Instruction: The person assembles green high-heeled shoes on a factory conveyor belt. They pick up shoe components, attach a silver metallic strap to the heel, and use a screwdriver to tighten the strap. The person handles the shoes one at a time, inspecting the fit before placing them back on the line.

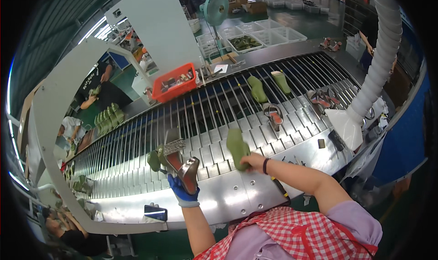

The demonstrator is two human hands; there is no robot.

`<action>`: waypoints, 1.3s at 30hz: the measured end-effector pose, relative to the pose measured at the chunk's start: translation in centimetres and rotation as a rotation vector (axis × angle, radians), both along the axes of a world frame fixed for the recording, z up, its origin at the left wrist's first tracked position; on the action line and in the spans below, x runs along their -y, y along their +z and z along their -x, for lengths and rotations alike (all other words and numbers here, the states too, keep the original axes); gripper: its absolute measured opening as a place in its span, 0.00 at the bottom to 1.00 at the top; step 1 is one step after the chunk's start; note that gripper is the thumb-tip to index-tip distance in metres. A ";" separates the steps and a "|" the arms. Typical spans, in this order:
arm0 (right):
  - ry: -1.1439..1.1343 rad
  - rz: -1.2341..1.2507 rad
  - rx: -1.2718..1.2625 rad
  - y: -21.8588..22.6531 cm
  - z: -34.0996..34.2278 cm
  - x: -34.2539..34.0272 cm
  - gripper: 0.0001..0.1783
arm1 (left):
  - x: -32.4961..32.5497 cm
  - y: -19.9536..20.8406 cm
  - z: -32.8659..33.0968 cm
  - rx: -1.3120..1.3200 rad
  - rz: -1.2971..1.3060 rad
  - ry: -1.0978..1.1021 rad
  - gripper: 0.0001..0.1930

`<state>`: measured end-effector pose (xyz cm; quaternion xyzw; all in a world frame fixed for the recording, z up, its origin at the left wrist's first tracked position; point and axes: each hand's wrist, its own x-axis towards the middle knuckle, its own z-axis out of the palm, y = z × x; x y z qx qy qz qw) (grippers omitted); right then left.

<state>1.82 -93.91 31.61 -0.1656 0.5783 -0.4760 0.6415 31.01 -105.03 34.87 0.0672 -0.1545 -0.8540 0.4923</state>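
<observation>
My left hand point(184, 195), in a blue glove, is closed around a silver strappy sandal point(188, 171) with a reddish-brown insole, held over the near edge of the slatted conveyor point(214, 152). Just beyond that sandal is a green shoe last point(155, 161); whether they touch I cannot tell. Bare, with a dark band at the wrist, my right hand point(254, 161) grips another green shoe last point(237, 146) by its lower end, a little blurred. Farther along the belt lie two more lasts point(258, 90) and a single sandal point(273, 115).
Several sandals point(323, 98) sit on the belt at the right, near a white duct point(349, 125). A red-orange bin point(174, 83) stands along the far edge. A phone point(155, 213) rests on the near metal edge. Co-workers point(101, 86) stand at left; a white machine frame point(43, 123) arches over the belt.
</observation>
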 end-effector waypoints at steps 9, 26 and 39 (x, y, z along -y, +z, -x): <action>0.341 0.535 -0.623 3.0 -3.2 -0.4 0.40 | -6.3 -1.9 5.1 0.753 0.263 0.166 0.25; 0.386 0.688 -1.371 13.9 -3.4 -9.8 0.21 | -6.7 7.0 6.7 0.305 0.454 0.100 0.34; 0.512 0.870 -1.598 16.3 -6.4 -9.8 0.24 | -7.4 9.9 -0.7 0.717 0.624 0.235 0.19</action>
